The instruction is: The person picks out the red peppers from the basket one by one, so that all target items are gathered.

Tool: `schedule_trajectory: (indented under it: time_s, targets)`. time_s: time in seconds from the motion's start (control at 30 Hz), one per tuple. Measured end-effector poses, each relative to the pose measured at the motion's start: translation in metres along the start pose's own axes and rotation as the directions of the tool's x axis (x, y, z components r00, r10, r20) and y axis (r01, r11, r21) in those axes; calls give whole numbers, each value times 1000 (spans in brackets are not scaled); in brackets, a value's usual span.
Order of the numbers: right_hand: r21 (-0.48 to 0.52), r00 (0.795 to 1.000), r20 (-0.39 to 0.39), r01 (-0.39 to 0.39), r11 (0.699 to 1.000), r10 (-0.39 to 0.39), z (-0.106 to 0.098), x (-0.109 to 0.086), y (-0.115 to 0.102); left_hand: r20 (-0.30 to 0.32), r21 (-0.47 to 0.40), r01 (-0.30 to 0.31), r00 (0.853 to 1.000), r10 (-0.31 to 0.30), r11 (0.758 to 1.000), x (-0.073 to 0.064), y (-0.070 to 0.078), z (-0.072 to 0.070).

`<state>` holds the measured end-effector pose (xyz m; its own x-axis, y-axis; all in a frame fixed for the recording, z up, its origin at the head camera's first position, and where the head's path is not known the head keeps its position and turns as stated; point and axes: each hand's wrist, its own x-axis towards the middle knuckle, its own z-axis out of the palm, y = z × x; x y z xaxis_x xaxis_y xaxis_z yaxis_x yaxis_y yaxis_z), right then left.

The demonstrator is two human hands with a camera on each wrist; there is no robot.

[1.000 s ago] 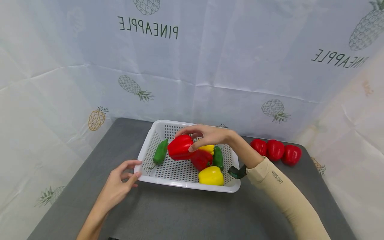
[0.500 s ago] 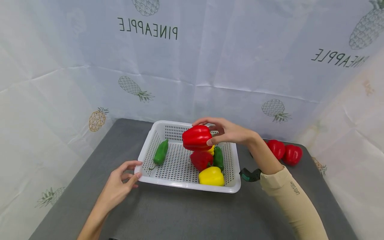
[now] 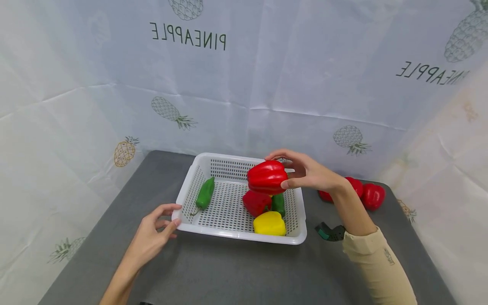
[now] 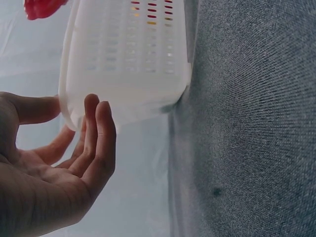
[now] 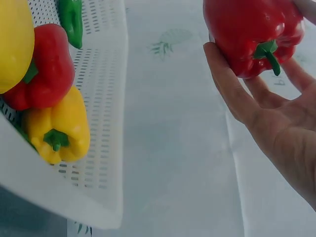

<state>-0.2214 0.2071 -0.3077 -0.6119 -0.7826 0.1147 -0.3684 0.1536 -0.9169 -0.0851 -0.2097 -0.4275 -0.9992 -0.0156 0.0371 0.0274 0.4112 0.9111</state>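
A red bell pepper (image 3: 266, 178) is in my right hand (image 3: 314, 173), raised over the right side of a white plastic basket (image 3: 228, 232). Thumb and fingers span the pepper, its green stem (image 5: 267, 54) towards the palm in the right wrist view. My left hand (image 3: 149, 235) pinches the basket's near left corner, thumb at the rim. Inside the basket, a green pepper (image 3: 205, 193) lies at the left. Another red bell pepper (image 3: 256, 202), a yellow bell pepper (image 3: 270, 223) and a second green pepper (image 3: 278, 205) crowd the right. A further yellow one (image 5: 61, 126) is mostly hidden in the head view.
More red bell peppers (image 3: 372, 196) sit on the grey table (image 3: 228, 275) to the right, partly behind my right forearm. A black and green band (image 3: 330, 232) is by the right sleeve (image 3: 375, 258). A pineapple-print curtain (image 3: 244, 76) hangs behind the table.
My right hand has carried the red bell pepper rightwards and slightly upwards from the basket's middle. My left hand stays at the corner, and the basket has not moved.
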Motion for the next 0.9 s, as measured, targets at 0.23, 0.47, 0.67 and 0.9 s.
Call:
schedule_trajectory:
  time_s: [0.23,0.47,0.67,0.9]
  targets:
    - [0,998,-60,25,1000,-25,-3,-22,2,-5,-4,-4,1000,4,1000,0,0,0]
    - [-27,990,-126,58,998,-61,-6,-41,7,-5,5,12,1000,-12,1000,1,0,0]
    - [-55,980,-183,69,996,-78,-10,-58,12,-3,0,3,1000,-3,1000,0,0,0]
    - [-40,975,-219,25,999,-33,-9,-70,15,-6,1,-8,1000,8,1000,1,0,0]
